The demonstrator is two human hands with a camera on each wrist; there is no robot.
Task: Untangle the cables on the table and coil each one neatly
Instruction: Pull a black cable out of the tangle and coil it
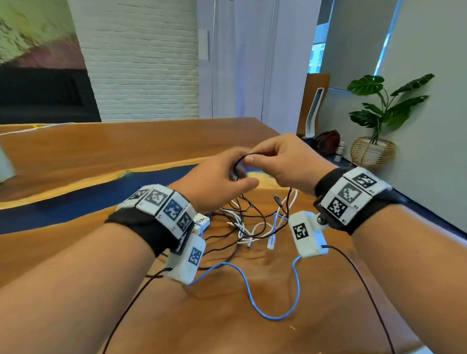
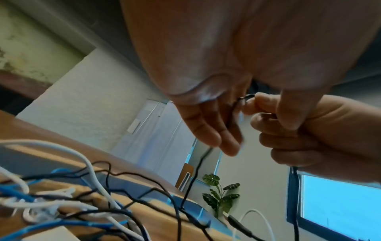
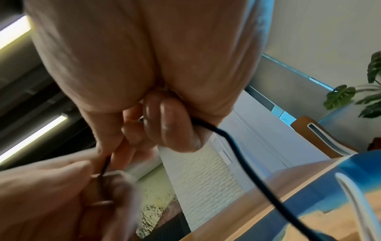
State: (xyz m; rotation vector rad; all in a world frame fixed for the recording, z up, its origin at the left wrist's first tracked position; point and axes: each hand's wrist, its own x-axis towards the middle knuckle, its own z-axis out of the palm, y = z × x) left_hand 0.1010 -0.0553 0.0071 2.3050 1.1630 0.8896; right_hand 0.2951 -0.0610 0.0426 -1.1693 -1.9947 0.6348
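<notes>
Both hands are raised together above the middle of the wooden table [image 1: 120,154]. My left hand [image 1: 244,173] pinches a thin black cable [image 1: 243,158] at a small loop. My right hand [image 1: 255,160] grips the same black cable [image 3: 233,143] with curled fingers [image 3: 169,124]. From the hands the black cable [image 2: 195,168] hangs down into a tangle [image 1: 255,221] of black, white and blue cables on the table. A blue cable [image 1: 271,317] loops out of the tangle toward the near edge. In the left wrist view the tangle [image 2: 82,203] lies at the lower left.
A small white box [image 1: 202,221] lies by my left wrist. A blue resin strip [image 1: 69,206] crosses the table. The table's right edge runs close to my right forearm. A potted plant [image 1: 378,113] in a wicker basket stands on the floor at the right.
</notes>
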